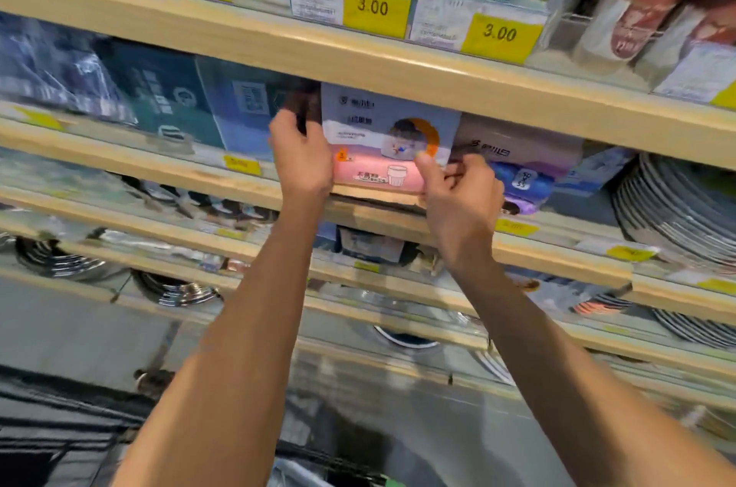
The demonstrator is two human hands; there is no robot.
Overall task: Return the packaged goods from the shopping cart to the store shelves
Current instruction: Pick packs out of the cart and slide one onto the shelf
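A pale blue and pink box [388,128] with a round orange picture stands in the second shelf row, its lower edge at the wooden shelf lip [223,176]. My left hand [300,154] grips the box's left side, fingers curled round the edge. My right hand [462,194] holds its lower right corner, thumb pressed on the front face. Both arms reach up from below. The dark rim of the shopping cart [59,435] shows at the bottom left; its contents are hidden.
Blue boxes [239,108] stand left of the held box, a grey pack [517,152] and purple rolls to its right. Stacked metal plates [677,204] fill the right end. Yellow 3.00 price tags [376,10] line the shelf above. Pans and lids sit on lower shelves.
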